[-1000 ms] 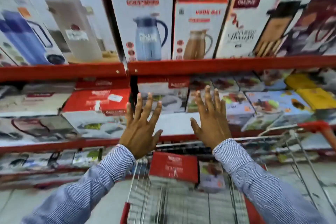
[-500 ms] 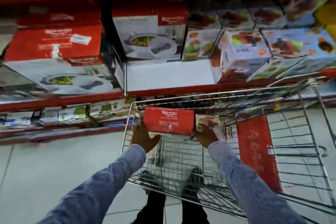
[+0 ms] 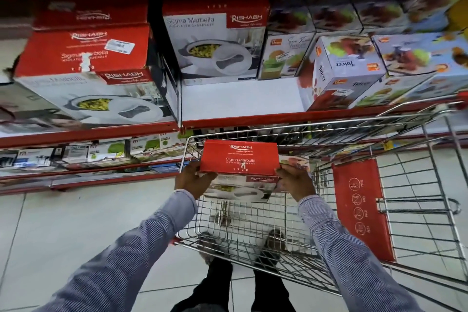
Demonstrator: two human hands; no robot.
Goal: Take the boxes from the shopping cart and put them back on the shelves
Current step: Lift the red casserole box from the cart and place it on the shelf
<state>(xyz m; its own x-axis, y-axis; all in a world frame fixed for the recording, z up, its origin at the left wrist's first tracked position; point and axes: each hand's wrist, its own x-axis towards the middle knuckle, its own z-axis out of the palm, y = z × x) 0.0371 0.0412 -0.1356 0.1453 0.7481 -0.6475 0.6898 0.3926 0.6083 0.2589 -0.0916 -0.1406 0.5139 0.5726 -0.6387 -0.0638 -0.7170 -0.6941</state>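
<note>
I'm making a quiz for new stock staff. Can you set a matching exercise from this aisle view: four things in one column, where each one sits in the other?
Things:
1. Casserole box
2. Juicer box
3. Red child-seat flap
4. Bare white shelf gap

Places:
A. Between shelved casserole and juicer boxes
B. Held by the left hand and right hand over the cart
C. Inside the shopping cart, right
D. Middle shelf, right of the gap

Pairs: 1-B, 2-D, 3-C, 4-A

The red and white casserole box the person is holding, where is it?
The red and white casserole box sits mid-frame in the head view, gripped between the left hand and right hand, over the wire shopping cart.
</note>
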